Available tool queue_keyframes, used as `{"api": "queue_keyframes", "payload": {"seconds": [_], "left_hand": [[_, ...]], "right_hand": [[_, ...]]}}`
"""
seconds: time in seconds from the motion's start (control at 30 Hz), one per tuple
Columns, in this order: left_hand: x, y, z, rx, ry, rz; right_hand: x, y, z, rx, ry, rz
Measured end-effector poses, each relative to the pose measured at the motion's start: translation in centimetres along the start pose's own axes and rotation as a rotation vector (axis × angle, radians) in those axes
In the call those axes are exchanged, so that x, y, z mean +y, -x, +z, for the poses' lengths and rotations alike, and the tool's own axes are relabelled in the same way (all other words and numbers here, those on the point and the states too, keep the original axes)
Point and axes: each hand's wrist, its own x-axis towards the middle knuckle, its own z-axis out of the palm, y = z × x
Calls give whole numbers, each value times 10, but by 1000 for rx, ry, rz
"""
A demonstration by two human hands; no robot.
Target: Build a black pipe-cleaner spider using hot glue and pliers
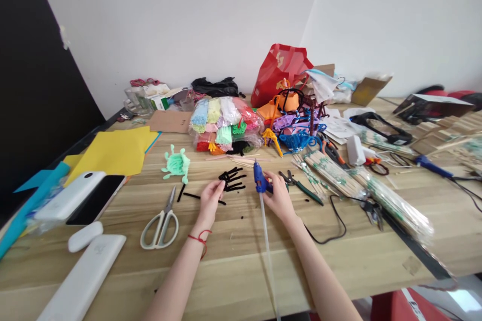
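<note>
My left hand (210, 199) pinches the edge of a black pipe-cleaner figure (233, 179) lying on the wooden table (241, 256). My right hand (277, 196) is wrapped round a blue glue gun (259, 178) with its nozzle pointing away, just right of the black figure. A long clear glue stick (266, 246) sticks out of the gun's back toward me. Loose black pipe-cleaner pieces (192, 195) lie left of my left hand. A mint-green pipe-cleaner creature (176, 164) sits further left.
Scissors (161, 223) lie left of my left wrist. Yellow paper (115, 153), a phone (97, 199) and white devices (85, 281) fill the left side. Bags of coloured pipe cleaners (224, 125), pliers (301, 185), stick bundles (361, 185), a red bag (280, 70) and a black cord (331, 230) lie behind and right.
</note>
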Motion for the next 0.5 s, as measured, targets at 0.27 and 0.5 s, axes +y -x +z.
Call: {"api": "queue_keyframes", "payload": {"seconds": [0.27,0.5], "left_hand": [[1,-1,-1,26,32,7],[0,-5,-3,52,0,32]], "right_hand": [[-10,-6,4,190,-435,256],[-15,-4,-14,153,-746,427]]}}
